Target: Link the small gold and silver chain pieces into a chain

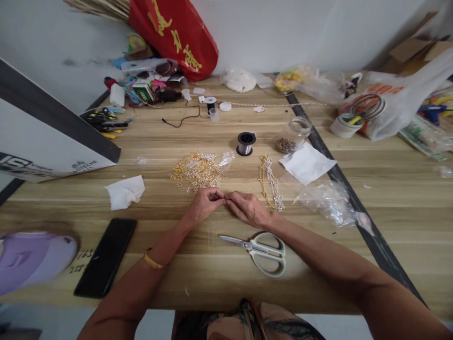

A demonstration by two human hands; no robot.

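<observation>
My left hand point(206, 204) and my right hand point(250, 209) meet at the fingertips over the wooden table point(170, 283). Both are pinched closed; whatever lies between the fingertips is too small to make out. Just beyond my left hand spreads a pile of gold and silver jewelry pieces point(198, 171). Gold and silver chains point(272, 184) lie beyond my right hand. Open scissors point(264, 250) with pale green handles rest on the table, nearer my body than the hands. A spool of wire point(245, 143) stands farther back.
A black phone point(105, 257) and a white tissue point(125, 192) lie left. To the right are a glass jar point(293, 134) of beads, white paper point(307, 163) and clear plastic bags point(331, 203). A large box point(53, 127) stands at far left.
</observation>
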